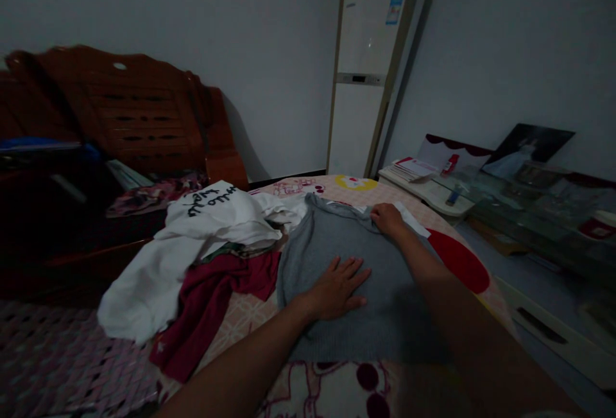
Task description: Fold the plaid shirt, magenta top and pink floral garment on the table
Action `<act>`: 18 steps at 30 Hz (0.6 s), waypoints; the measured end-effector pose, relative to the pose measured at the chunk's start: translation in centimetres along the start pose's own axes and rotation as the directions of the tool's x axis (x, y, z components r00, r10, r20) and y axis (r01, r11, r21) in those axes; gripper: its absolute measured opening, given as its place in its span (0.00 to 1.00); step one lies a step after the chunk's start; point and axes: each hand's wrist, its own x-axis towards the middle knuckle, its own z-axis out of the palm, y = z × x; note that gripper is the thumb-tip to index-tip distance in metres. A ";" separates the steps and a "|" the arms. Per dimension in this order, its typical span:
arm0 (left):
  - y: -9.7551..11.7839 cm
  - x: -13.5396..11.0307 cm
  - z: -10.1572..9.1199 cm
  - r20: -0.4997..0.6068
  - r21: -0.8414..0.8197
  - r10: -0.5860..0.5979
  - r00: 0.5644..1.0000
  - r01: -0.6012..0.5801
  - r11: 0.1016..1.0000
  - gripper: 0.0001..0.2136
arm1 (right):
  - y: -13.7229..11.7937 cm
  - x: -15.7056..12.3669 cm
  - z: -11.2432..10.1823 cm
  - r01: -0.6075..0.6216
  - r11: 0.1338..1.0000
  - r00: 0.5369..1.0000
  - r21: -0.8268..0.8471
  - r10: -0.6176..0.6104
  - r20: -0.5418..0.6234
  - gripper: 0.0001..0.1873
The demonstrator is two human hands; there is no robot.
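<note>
A grey knitted garment (375,315) lies spread on a round table with a patterned cloth (332,386). My left hand (339,287) rests flat on the middle of the knit, fingers apart. At the garment's far edge, my right hand (387,219) has its fingers curled closed on the fabric near the upper right. Left of the grey knit is a heap of clothes: a white garment with black lettering (221,209) on top and a dark red garment (216,302) partly beneath it. Some white cloth shows just behind the grey garment's far edge.
A wooden bench (144,116) with cloth on its seat stands at the left. Behind the table rises a tall white floor-standing air conditioner (360,110). On the right, a low glass-topped cabinet (510,206) holds papers, a framed picture (524,148) and small items.
</note>
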 end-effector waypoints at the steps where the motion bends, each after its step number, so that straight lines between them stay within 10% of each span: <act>1: 0.0 0.0 0.0 -0.002 -0.006 0.002 1.000 -0.002 1.000 0.33 | 0.3 0.0 0.6 -0.012 0.999 0.999 -0.040 0.013 0.029 0.08; 7: 0.0 -0.2 0.1 -0.013 -0.014 0.002 1.000 -0.002 1.000 0.33 | 2.5 0.5 2.3 -0.180 0.984 0.983 0.016 0.180 -0.037 0.09; 13: 0.1 -0.2 0.1 -0.004 -0.027 -0.003 1.000 0.003 1.000 0.33 | 6.3 2.8 1.0 -0.482 0.772 0.709 0.414 0.621 -0.333 0.19; 18: 0.3 -0.3 -0.3 0.012 -0.030 -0.012 1.000 0.012 0.999 0.33 | 10.6 1.7 0.6 -0.496 0.787 0.775 0.368 0.592 -0.222 0.18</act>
